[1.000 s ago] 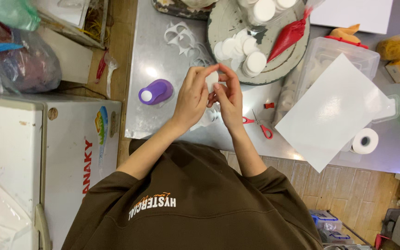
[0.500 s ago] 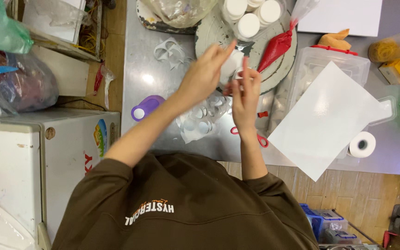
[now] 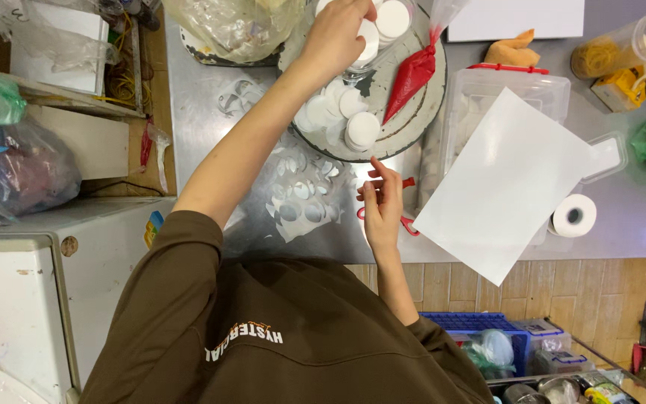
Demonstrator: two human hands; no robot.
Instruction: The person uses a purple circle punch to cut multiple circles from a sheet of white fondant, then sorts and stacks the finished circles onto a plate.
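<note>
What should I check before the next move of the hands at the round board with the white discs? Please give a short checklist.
1. Left hand placed over the white discs at the far side of the round board: ok.
2. Left fingers actually hold a disc: cannot tell, the hand hides them.
3. Right hand free: ok, it is open above the table edge and holds nothing.
4. Red scissors out of the way: not ok, they lie right under the right hand.
5. Red piping bag stable: ok, it lies on the board beside the discs.
</note>
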